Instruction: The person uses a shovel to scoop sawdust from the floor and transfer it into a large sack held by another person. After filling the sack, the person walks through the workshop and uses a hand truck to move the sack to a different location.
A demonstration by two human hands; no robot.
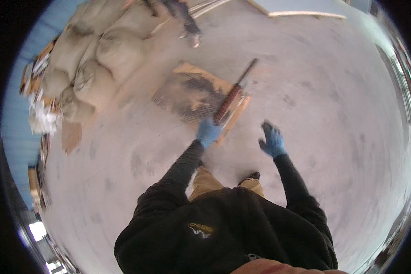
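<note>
My left hand [208, 132], in a blue glove, is closed around the near end of a long tool [228, 104]. The tool has a dark red, barrel-like body and a thin dark rod at its far end; blur hides its exact kind. It slants up and to the right over a tan board [233, 126] on the floor, which is covered with dark smears. Off to the right, my right hand [273, 141] hovers above the concrete with nothing in it. Its gloved fingers are apart, with dark fingertips.
Large, stuffed tan sacks [118, 52] are piled at the far left, and a brown paper piece [71, 136] lies near them. Another person's legs [187, 20] stand beyond the board. At the top right sits a large pale panel with a wooden edge [306, 15].
</note>
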